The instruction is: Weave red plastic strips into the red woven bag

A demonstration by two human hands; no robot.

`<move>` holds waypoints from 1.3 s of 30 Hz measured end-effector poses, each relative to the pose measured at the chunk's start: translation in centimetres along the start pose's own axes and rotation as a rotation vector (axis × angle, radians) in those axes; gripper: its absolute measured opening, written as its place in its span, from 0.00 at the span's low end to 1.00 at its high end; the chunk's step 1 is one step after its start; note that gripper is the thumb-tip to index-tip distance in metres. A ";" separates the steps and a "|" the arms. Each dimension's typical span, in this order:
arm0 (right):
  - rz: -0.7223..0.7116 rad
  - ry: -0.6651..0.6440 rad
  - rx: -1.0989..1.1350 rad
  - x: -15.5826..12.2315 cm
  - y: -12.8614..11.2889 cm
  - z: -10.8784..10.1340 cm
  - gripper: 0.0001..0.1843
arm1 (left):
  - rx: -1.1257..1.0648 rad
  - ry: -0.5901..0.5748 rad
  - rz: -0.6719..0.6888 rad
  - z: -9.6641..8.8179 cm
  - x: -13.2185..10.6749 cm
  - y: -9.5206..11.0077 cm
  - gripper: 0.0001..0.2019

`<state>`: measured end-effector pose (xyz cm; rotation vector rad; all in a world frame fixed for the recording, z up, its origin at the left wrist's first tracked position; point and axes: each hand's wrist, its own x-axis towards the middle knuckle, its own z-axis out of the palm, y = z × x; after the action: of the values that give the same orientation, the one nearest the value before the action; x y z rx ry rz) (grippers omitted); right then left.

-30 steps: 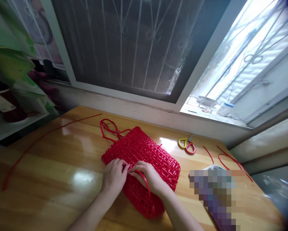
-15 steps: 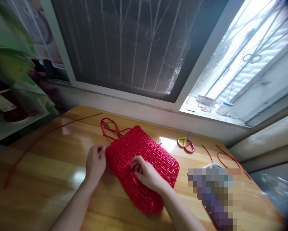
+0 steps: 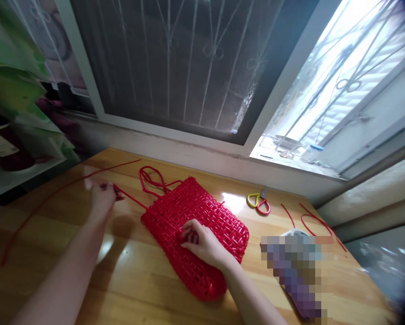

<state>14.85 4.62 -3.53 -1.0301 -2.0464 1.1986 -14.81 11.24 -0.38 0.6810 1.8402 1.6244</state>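
A red woven bag lies on its side on the wooden table, its looped cord handles spread beyond its far left end. My left hand is closed around a red cord, which runs taut from the bag's left corner. On the bag's upper face rests my right hand. Its fingers are loosely curled and apart from the thumb, and no cord shows between them.
Scissors with yellow and red handles lie right of the bag. Loose red cords are near the right edge, beside a pixelated item. Another long cord stretches across the table's left side. A barred window stands behind.
My left hand has moved left, away from the bag's corner, drawing the cord out straight. The loop at my right hand's fingers no longer shows; that hand stays on the bag.
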 end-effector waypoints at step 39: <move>-0.083 0.184 -0.362 -0.4 -1.9 0.4 0.17 | 0.538 -0.439 0.574 1.3 -6.4 -2.8 0.17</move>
<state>14.10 3.55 -2.05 -1.1584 -2.1788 0.6761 -9.39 7.19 -2.68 1.7776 1.8351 1.1228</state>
